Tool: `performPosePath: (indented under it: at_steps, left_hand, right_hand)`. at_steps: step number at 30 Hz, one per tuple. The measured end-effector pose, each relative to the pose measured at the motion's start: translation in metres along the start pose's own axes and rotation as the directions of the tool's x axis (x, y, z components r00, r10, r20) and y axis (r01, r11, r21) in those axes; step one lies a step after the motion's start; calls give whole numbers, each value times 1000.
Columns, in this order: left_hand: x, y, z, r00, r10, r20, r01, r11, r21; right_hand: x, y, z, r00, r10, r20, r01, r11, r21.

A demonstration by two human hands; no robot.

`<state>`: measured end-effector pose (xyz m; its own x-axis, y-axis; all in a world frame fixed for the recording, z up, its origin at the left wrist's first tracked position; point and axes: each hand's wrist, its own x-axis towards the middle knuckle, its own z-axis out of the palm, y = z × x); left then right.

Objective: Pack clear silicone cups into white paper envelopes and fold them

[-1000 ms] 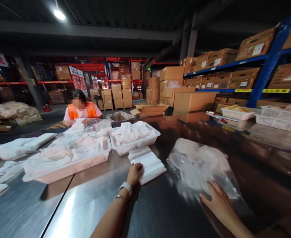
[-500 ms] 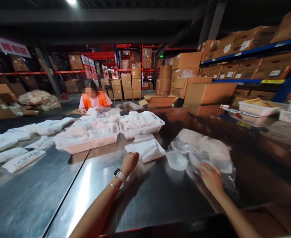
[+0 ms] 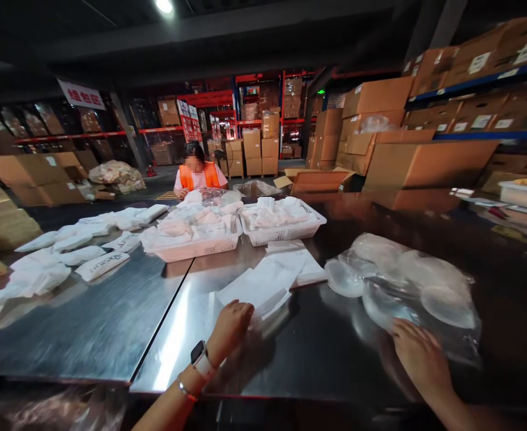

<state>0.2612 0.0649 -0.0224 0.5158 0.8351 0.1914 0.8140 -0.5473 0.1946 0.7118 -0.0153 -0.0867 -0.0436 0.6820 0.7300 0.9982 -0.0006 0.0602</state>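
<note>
My left hand [image 3: 233, 326], with a watch on its wrist, is closed on the near edge of a white sheet-like bag [image 3: 257, 284]. This bag lies partly over a stack of white bags [image 3: 311, 266]. On the right, my right hand [image 3: 420, 353] has its fingers curled at the near edge of a translucent round bowl [image 3: 380, 304]; the fingertips are partly hidden. Behind that bowl, a clear plastic bag [image 3: 459, 344] holds several similar bowls. Another translucent bowl [image 3: 343, 278] sits at the bag's left side.
Two white baskets [image 3: 200, 248] full of white wrapped items stand at mid-table. White packets [image 3: 104, 266] with black lettering lie to the left. Across the table a person in an orange vest [image 3: 199, 175] works. Cardboard boxes [image 3: 429, 164] stand beyond the table at right.
My left hand has drawn a white bag off the stack, toward me and leftward. My right hand has pulled back toward me with the bowl. The view has turned left.
</note>
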Motion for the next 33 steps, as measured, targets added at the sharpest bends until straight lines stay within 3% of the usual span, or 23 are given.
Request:
performPosePath:
  at_steps: [3,5,7,10,12,14,18,22,25,28,30,33]
  left_hand:
    - [10,5,1,999,-38,13,37,998,44]
    - [16,9,3,998,-62,20,61,996,63]
    - [21,14,6,997,-73,32,71,995,71]
    - [20,20,9,995,-83,53,80,994,71]
    - [14,20,9,993,-105,57,101,992,71]
    - [2,17,7,987,-154,43,150,986,74]
    - [-36,3,-1,946,-319,-55,322,943,79]
    - [-69,-6,5,926,-352,-138,362,931,54]
    - [-83,-7,24,953,-252,-171,253,967,-16]
    - [-87,2,40,967,-123,-224,92,985,-143]
    - [-84,14,44,973,-43,-227,-5,979,-206]
    - [-75,35,43,988,27,-151,-61,972,-229]
  right_hand:
    - [21,-21,-8,990,124,-65,-130,987,-91]
    - [37,-51,-8,991,126,-54,-129,990,-61]
    - [55,-88,2,997,-48,63,42,995,91]
    - [82,-135,36,915,-307,264,219,924,314]
    - [97,-153,62,877,-364,314,246,901,357]
    - [108,-163,84,871,-371,321,250,899,361]
    - [115,-167,102,893,-335,302,227,912,340]
    - [116,-162,86,940,-238,243,168,946,275]
    - [113,-151,61,990,-30,138,12,992,125]
    - [104,-129,42,974,227,22,-225,972,-67]
    - [97,-113,39,957,283,65,-274,954,-119]
    - [91,-98,43,952,243,186,-224,968,-114]
